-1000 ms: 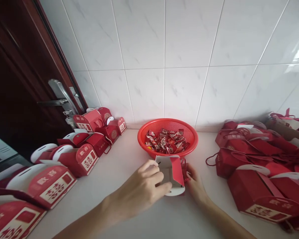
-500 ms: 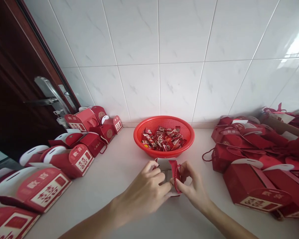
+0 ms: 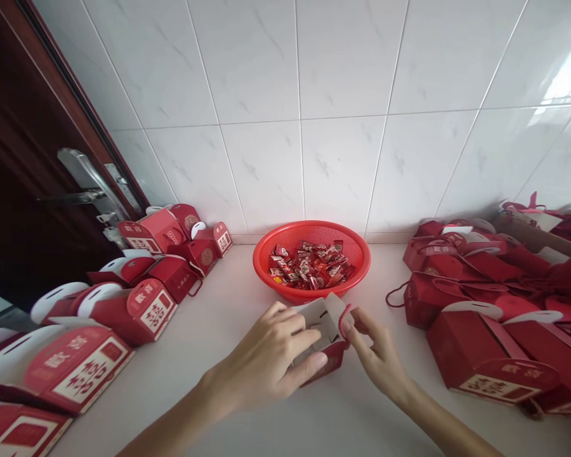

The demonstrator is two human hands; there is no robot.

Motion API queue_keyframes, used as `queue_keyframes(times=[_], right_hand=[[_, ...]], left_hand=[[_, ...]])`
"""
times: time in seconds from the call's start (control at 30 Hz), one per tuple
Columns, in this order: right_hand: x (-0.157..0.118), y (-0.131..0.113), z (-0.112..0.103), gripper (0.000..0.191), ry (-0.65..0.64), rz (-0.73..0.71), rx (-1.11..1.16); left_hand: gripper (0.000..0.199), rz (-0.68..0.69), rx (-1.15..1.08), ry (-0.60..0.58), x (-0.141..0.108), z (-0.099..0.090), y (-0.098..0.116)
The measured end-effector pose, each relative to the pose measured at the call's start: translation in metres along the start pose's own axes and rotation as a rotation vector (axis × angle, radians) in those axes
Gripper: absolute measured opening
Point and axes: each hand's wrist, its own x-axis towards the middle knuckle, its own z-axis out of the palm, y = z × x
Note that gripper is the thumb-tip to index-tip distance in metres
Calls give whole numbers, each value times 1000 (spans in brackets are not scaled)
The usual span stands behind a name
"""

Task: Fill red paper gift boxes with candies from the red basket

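A small red gift box [image 3: 330, 363] with a pale inside stands open at the top on the white surface, just in front of the basket. My left hand [image 3: 278, 352] lies across the box's left side, thumb and forefinger spread apart over its opening, covering that part of the box. At the right rim, my right hand [image 3: 371, 339] is closed, its thumb and fingers pinching a twisted red cord [image 3: 344, 317] beside a raised pale flap [image 3: 335, 312]. Behind the box, a red plastic basket [image 3: 261, 270] holds many wrapped candies [image 3: 309, 263].
Rows of red gift boxes with white-lined handles [image 3: 157, 308] line the left side, near a dark door with a metal handle [image 3: 83, 197]. More red boxes [image 3: 485, 352] crowd the right, with a carton [image 3: 523, 231] behind them. A tiled wall [image 3: 345, 171] rises at the back.
The box has turned and its right flap now leans outward, showing its pale inside. My left fingers have loosened and spread; my right hand has shifted slightly right with the cord.
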Motion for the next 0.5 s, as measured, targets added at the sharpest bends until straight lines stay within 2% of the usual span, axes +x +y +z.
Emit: queue_keyframes(times=[0.07,0.17,0.27,0.33,0.4,0.5], right_hand=[[1,1,1,37,-22,31,94],[2,0,2,38,-123,102,289],[2,1,5,34,-200,205,438],[1,5,8,30,-208,270,517],[-1,10,13,27,-219,325,612],[-5,16,18,21,-324,369,765]], left_hand=[[36,-86,-12,-37,-2,-5,-3],[43,-182,-100,-120,-8,-14,-8],[47,-284,-166,-103,-13,-20,-14],[43,-336,-156,-64,-14,-18,-18],[49,-332,-106,-38,-16,-12,-21],[74,-284,-30,-22,-20,-3,-25]])
